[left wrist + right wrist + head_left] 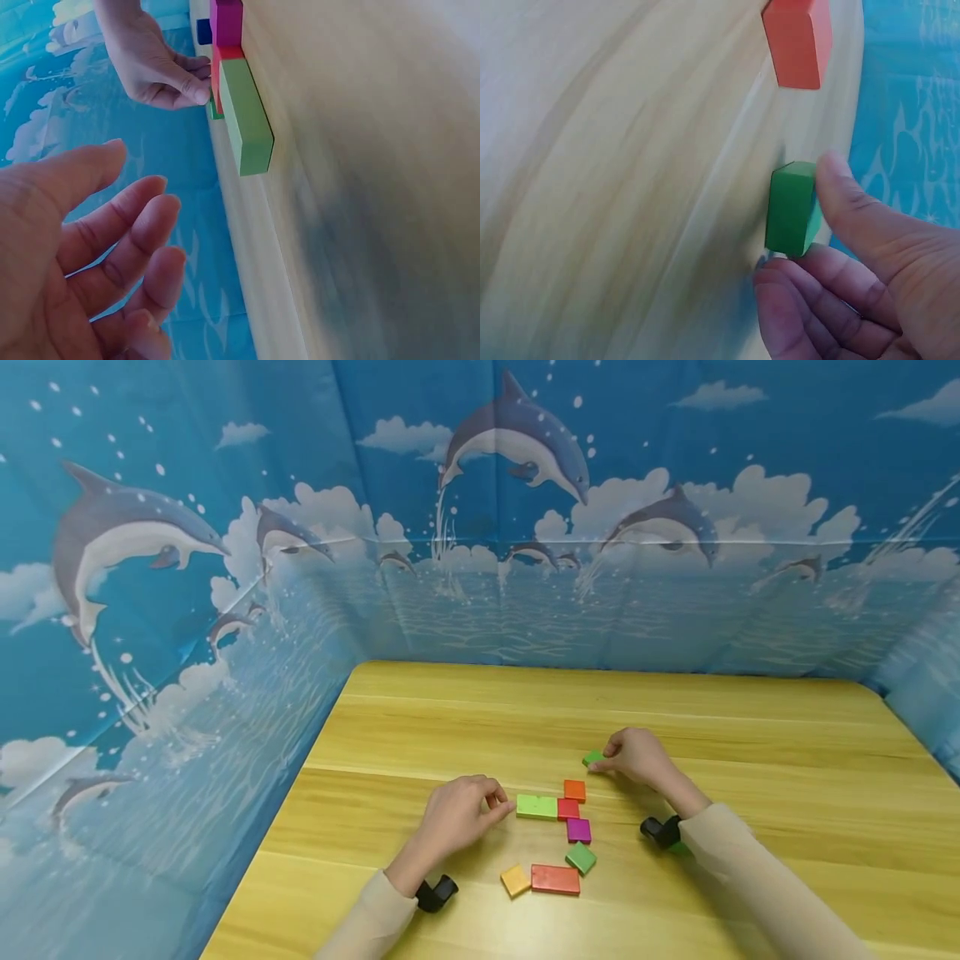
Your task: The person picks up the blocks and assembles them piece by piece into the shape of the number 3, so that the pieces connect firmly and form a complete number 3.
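My right hand (641, 756) pinches a small green block (789, 214) between thumb and fingers, low over the table beyond the orange square block (574, 790). Beside the left end of a long lime-green block (536, 807) hovers my left hand (461, 810). Its fingers are loosely bent, and the left wrist view shows them apart from that block with nothing in them. A small red block (567, 810) touches the lime one's right end. The orange block sits just behind the red one, and a purple block (578, 830) lies in front of it.
Nearer me lie another green block (581, 858), a long red block (555, 879) and a yellow-orange block (515, 881). Something green (678, 847) shows partly under the right wrist's black camera (660, 832). A dolphin-print curtain (480, 602) borders the wooden table (750, 727).
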Motion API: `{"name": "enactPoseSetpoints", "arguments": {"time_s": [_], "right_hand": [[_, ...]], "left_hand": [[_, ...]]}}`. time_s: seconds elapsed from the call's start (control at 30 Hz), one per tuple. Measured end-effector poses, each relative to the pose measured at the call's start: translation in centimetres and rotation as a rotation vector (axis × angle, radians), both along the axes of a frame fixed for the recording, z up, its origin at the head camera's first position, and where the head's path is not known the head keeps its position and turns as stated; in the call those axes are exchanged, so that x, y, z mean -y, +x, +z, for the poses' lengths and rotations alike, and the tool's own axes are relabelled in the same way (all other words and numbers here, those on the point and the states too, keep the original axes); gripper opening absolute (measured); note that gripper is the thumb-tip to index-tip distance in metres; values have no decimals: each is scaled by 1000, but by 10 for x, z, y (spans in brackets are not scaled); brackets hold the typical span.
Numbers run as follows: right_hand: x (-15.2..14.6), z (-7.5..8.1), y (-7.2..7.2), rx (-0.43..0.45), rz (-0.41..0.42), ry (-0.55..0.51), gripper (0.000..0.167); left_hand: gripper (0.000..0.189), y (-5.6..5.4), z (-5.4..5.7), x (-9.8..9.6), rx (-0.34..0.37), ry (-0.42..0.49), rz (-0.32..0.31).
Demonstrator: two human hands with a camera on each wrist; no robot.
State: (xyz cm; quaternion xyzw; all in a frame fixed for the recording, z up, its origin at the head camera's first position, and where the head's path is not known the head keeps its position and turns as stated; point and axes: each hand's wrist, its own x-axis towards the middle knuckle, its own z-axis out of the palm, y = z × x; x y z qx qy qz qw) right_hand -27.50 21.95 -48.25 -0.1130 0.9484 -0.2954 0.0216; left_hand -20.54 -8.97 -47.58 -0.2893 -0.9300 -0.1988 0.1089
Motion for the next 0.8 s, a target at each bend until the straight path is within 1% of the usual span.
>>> {"name": "enactPoseSetpoints", "arguments": {"time_s": [0.23, 0.33, 0.47, 0.6, 0.67, 0.8], "right_hand": [[5, -2, -1, 24, -6, -53, 21], [9, -2, -1, 40, -17, -68, 20], [15, -4, -2, 58, -19, -91, 19], [19, -5, -2, 96, -20, -123, 18], [20, -6, -2, 116, -27, -140, 18], [21, -7, 0, 117, -9, -150, 18]], "left_hand": [[21, -29, -2, -10, 88, 31, -6], [21, -41, -4, -14, 119, 41, 4], [22, -53, -6, -19, 152, 52, 27], [25, -60, -11, -24, 180, 69, 33], [26, -62, -13, -26, 192, 89, 33], [25, -62, -17, -26, 213, 123, 41]]}}
